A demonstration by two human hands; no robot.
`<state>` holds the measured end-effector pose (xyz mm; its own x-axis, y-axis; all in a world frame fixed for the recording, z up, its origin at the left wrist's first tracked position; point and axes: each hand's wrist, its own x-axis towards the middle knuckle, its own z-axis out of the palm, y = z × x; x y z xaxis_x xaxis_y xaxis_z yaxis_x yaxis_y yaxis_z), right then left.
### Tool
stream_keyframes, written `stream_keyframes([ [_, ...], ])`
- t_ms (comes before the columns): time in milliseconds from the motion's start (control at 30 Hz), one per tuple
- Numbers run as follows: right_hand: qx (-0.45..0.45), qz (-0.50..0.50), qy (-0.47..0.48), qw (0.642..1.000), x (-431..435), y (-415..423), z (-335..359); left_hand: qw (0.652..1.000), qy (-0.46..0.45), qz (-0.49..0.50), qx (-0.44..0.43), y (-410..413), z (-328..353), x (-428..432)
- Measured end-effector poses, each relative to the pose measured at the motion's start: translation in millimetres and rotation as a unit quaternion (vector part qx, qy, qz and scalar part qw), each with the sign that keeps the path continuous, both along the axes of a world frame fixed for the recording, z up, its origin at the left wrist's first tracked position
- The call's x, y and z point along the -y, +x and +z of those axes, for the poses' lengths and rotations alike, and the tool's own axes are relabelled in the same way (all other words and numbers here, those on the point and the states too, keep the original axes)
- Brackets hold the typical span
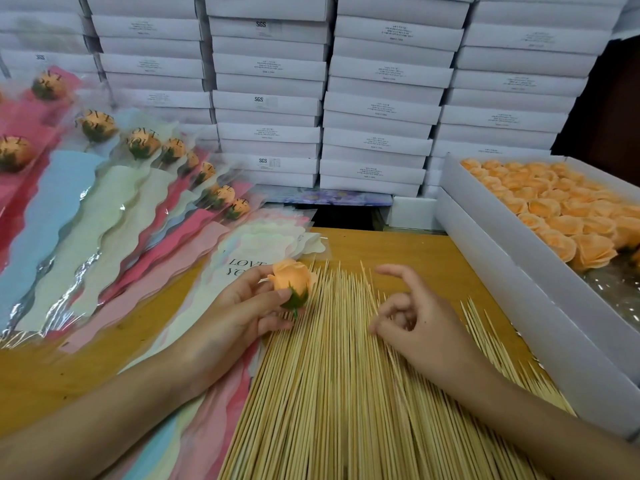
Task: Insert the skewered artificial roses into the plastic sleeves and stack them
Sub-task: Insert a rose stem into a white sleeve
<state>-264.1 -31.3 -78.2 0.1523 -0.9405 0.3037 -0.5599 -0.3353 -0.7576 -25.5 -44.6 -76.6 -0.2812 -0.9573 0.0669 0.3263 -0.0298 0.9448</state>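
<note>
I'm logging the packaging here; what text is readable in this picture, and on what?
"SGS": white boxes stacked behind.
"LOVE YO", cut off by the rose: top empty sleeve.
"LOVE YOU": filled sleeves on the left.
Small print on box labels: too small to read.

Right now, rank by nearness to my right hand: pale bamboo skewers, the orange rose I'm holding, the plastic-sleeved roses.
1. Pale bamboo skewers, directly under the right hand.
2. Orange artificial rose, just left, in the left hand.
3. Plastic-sleeved orange roses, far left, toward the back.
</note>
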Motion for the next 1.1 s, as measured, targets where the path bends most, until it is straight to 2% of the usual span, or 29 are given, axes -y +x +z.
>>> stream_keyframes([
  [200, 0.193, 0.017, 0.085, 0.977, 1, 1, 10, 1.000, -0.004, -0.006, -0.007, 3, -1, 2],
  [267, 0.229, 0.028, 0.099, 0.968, 0, 1, 11, 1.000, -0.005, -0.004, -0.009, 4, -1, 2],
  [433, 0.257, 0.108, 0.151, 0.948, -4, 5, 12, 1.000, -0.005, 0.003, -0.002, 2, -1, 1],
  [633, 0.315, 0.216, 0.242, 0.892, -12, 7, 16, 1.000, -0.015, -0.006, 0.025, 2, 2, -2],
  [867, 0.306, 0.271, 0.285, 0.867, -12, 5, 15, 1.000, -0.014, -0.012, 0.018, 2, 3, -2],
  [1100, 0.277, 0.309, 0.288, 0.863, -12, 6, 14, 1.000, -0.026, -0.015, 0.009, 3, 3, -2],
])
